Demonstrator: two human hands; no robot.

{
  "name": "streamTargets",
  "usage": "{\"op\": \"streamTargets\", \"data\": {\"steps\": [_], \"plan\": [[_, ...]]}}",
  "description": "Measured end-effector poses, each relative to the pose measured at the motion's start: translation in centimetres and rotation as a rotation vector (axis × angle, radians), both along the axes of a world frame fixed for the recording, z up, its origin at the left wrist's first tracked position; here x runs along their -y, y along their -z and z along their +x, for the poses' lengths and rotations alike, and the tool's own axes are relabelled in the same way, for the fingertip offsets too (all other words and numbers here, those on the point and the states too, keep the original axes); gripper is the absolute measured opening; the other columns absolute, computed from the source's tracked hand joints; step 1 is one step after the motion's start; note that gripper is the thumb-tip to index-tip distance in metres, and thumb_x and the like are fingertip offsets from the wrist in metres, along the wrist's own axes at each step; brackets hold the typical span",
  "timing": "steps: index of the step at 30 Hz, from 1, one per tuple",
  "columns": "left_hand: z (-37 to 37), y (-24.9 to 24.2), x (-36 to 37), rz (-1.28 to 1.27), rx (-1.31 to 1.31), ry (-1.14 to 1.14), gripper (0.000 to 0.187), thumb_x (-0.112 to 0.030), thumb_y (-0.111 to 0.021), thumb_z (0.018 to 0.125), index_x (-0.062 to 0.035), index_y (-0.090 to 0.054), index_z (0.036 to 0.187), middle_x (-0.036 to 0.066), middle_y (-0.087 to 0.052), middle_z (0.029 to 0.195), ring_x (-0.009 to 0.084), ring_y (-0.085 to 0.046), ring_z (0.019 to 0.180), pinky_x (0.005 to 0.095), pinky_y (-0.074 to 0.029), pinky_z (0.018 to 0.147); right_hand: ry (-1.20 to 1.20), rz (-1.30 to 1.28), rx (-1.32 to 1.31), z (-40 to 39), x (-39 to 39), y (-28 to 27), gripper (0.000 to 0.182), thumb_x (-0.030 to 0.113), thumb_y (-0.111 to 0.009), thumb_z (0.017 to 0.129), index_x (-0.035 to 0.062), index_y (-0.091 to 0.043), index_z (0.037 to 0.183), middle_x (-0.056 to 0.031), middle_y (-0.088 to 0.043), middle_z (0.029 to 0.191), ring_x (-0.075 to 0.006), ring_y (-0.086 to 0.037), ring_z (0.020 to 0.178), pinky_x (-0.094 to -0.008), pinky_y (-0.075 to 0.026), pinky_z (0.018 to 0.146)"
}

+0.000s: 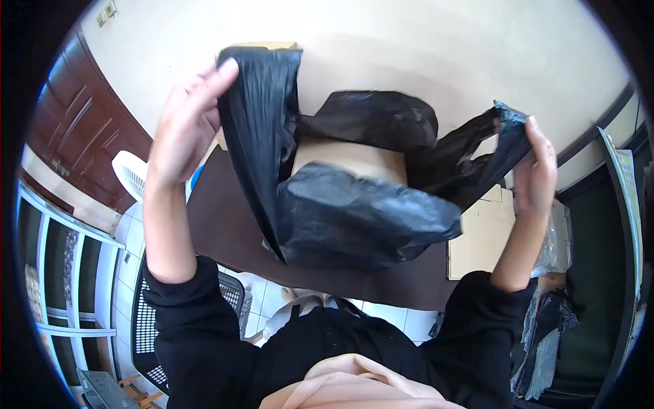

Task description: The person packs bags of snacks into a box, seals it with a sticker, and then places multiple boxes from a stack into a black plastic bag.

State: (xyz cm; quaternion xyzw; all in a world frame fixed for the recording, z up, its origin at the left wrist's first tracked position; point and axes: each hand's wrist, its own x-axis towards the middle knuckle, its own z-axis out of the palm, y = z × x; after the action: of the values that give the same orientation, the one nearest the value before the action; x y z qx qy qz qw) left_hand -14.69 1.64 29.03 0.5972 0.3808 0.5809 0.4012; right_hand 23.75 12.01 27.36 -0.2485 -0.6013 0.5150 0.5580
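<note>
A black plastic bag [368,218] with handles is stretched wide around a cardboard box [351,160] on the brown table. My left hand [191,112] is raised and pinches the bag's left handle, thumb towards me. On the other side my right hand [536,163] grips the right handle near its top, lower than my left hand. The bag's back and front edges stand apart, so the top of the box shows between them. The lower part of the box is hidden by the bag.
Flat cardboard [480,235] lies at the table's right side, beside clear plastic. A white chair [129,174] stands beyond the left edge. A dark basket [146,327] is below on the left. A brown door [88,123] is in the left wall.
</note>
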Motion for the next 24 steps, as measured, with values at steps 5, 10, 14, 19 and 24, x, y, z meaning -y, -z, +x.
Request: {"op": "streamTargets", "data": {"steps": [5, 10, 14, 19, 24], "plan": [[3.4, 0.5, 2.3, 0.119, 0.102, -0.066, 0.034, -0.02, -0.046, 0.089, 0.0036, -0.05, 0.113, 0.008, -0.058, 0.104, 0.0114, -0.055, 0.093, 0.022, -0.04, 0.083, -0.114, 0.015, -0.077, -0.9, 3.8, -0.4, 0.028, 0.017, -0.039, 0.091, -0.0044, -0.054, 0.102, -0.0113, -0.062, 0.092, -0.0164, -0.06, 0.084, -0.028, -0.046, 0.078], [9.8, -0.7, 6.1, 0.102, 0.076, 0.163, 0.036, -0.013, -0.05, 0.087, 0.0054, -0.045, 0.117, 0.006, -0.056, 0.104, 0.0095, -0.052, 0.094, 0.0227, -0.04, 0.084, -0.047, 0.098, 0.211, -5.3, 12.8, -1.8, 0.017, 0.013, -0.059, 0.082, 0.0002, -0.061, 0.093, -0.0018, -0.061, 0.083, -0.0069, -0.054, 0.074, -0.0208, -0.044, 0.068], [14.4, 0.2, 10.0, 0.173, -0.019, 0.331, 0.037, -0.007, -0.054, 0.084, 0.0037, -0.043, 0.117, 0.007, -0.054, 0.105, 0.0113, -0.051, 0.095, 0.0244, -0.04, 0.084, 0.034, 0.265, 0.175, -6.9, 19.2, -0.6, 0.019, 0.011, -0.063, 0.078, -0.0034, -0.059, 0.091, -0.0032, -0.06, 0.08, -0.006, -0.052, 0.07, -0.0213, -0.044, 0.063], [16.4, 1.7, 17.4, 0.31, -0.016, 0.486, 0.047, -0.011, -0.054, 0.081, 0.0082, -0.037, 0.121, 0.013, -0.051, 0.112, 0.0185, -0.048, 0.103, 0.028, -0.034, 0.092, 0.282, 0.221, 0.151, -5.2, 29.6, 0.4, 0.015, 0.002, -0.062, 0.078, -0.0003, -0.056, 0.092, -0.0021, -0.059, 0.08, -0.0061, -0.054, 0.072, -0.0194, -0.043, 0.064], [20.7, 3.3, 23.2, 0.19, -0.095, 0.727, 0.045, -0.019, -0.056, 0.078, 0.0054, -0.043, 0.113, 0.009, -0.051, 0.105, 0.0157, -0.049, 0.093, 0.026, -0.037, 0.084, 0.587, 0.142, 0.097, -3.2, 39.2, 3.0, 0.023, 0.002, -0.069, 0.071, 0.0014, -0.054, 0.089, -0.0015, -0.058, 0.08, -0.0052, -0.053, 0.073, -0.0192, -0.043, 0.064]]}}
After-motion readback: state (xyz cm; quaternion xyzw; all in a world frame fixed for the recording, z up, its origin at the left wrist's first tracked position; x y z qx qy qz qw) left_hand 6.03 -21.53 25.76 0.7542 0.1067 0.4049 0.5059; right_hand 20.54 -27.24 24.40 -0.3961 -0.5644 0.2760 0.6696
